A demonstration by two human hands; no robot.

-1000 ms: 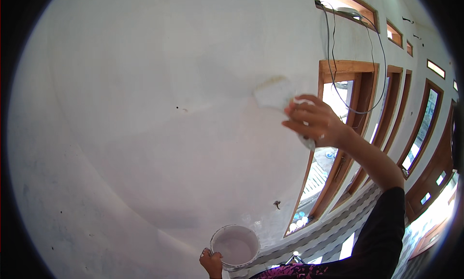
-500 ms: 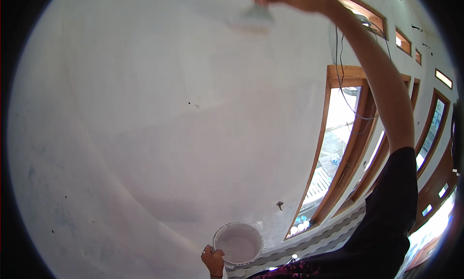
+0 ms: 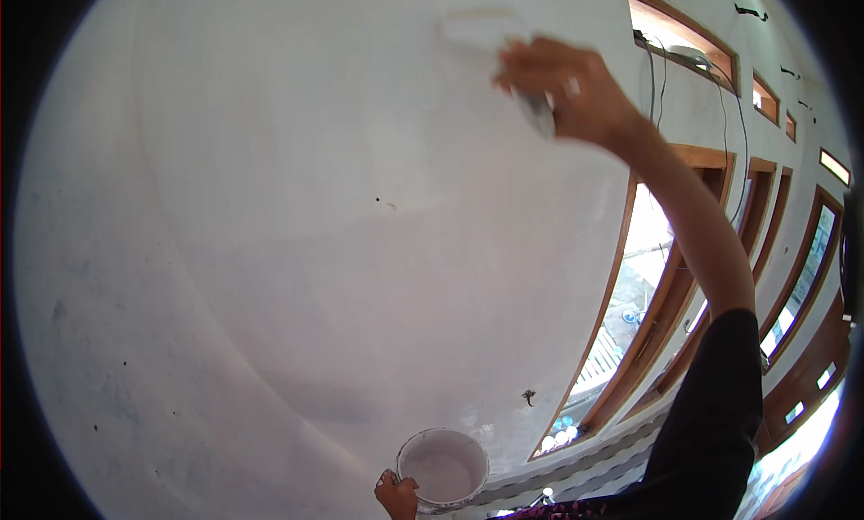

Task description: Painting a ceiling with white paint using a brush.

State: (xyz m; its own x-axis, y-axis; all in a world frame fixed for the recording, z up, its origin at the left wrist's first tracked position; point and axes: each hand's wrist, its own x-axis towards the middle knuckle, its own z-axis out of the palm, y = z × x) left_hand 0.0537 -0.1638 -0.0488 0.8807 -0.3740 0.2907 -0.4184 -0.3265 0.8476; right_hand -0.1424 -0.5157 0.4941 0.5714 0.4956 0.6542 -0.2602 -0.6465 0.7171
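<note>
Looking well along across the pale middle of the wall [image 3: 297, 160], judging by its fairly even coat; apparently leaving greyish blotches [image 3: 61, 313] at lower left to cover. Gripping a wide brush [image 3: 484, 28] in the right hand [image 3: 574, 92], up high and blurred, impossible to tell if touching. Clasping a round bucket [image 3: 443, 439] by the rim in the left hand [image 3: 396, 497], low down; containing pinkish-white liquid [image 3: 443, 477], seemingly well below that smeared rim.

Row of bright brown-framed windows [image 3: 632, 295]
</note>
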